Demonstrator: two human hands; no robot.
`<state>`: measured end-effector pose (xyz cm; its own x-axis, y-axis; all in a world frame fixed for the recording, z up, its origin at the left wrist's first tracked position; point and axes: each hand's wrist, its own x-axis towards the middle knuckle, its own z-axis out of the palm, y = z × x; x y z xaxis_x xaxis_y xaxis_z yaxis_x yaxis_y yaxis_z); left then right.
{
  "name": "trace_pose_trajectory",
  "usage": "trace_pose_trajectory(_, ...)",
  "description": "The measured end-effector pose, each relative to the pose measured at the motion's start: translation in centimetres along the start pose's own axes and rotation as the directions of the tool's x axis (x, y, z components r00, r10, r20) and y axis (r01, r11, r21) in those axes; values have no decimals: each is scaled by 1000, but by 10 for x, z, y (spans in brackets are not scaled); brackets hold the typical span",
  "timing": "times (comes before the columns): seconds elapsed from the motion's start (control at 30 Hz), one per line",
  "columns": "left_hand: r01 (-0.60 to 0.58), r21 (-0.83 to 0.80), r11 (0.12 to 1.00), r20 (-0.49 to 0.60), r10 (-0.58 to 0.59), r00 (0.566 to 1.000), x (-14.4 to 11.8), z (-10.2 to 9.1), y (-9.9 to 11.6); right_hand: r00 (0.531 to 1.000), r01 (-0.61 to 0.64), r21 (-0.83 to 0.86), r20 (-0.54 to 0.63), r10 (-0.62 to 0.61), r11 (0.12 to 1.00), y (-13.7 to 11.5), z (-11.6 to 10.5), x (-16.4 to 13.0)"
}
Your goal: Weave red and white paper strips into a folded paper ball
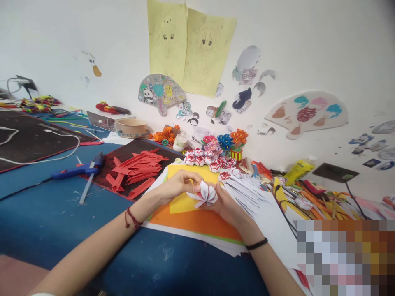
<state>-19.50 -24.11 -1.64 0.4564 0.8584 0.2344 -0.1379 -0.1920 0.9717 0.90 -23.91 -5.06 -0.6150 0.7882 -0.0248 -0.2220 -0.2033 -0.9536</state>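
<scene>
Both of my hands meet around a folded paper flower, white with thin red lines between its petals. My left hand pinches its upper left side between thumb and fingers. From the right, my right hand grips the flower's other side; some of its fingers are hidden behind the paper. Beneath the flower lie a yellow sheet and an orange sheet. Just beyond my hands sits a cluster of finished-looking red and white paper pieces.
Folded red paper strips lie on a dark mat at left, beside a blue glue gun with a cord. White paper strips fan out at right. A bowl, a jar and a yellow bottle stand near the wall.
</scene>
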Motion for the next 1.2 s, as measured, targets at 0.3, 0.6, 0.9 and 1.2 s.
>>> trace_pose_trajectory(0.3,-174,509,843,-68,241,968,-2,-17,13,975,164,18,-154,-160,986,3,0,4)
trace_pose_trajectory(0.6,-96,903,418,-126,472,872,-11,-3,2,810,303,-374,-384,-444,877,7,0,7)
trace_pose_trajectory(0.9,-40,961,275,-81,415,906,-8,-4,-6,817,327,-214,-427,-389,921,10,5,9)
trace_pose_trajectory(1.2,-195,981,10,162,521,838,-8,-9,-19,983,128,-27,-127,-131,991,3,15,-1)
